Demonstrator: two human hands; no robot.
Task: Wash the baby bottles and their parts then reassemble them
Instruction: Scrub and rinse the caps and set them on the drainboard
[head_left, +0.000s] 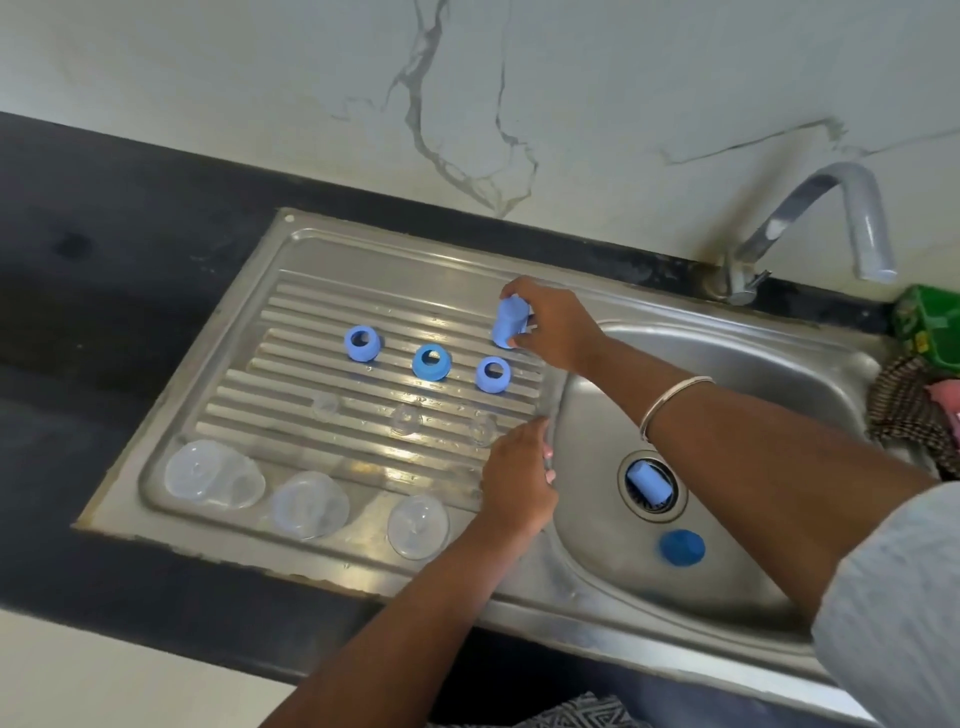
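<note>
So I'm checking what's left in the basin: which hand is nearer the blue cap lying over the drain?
Left. The left hand rests on the basin's edge beside the blue cap; the right hand is farther, up on the drainboard.

Faucet (831, 218); green packet (930, 327), perhaps soap.

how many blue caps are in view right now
3. One blue cap is held by the right hand at the drainboard's far right; one lies on the sink drain; one sits in the basin nearer the camera. The arms may hide others.
</note>
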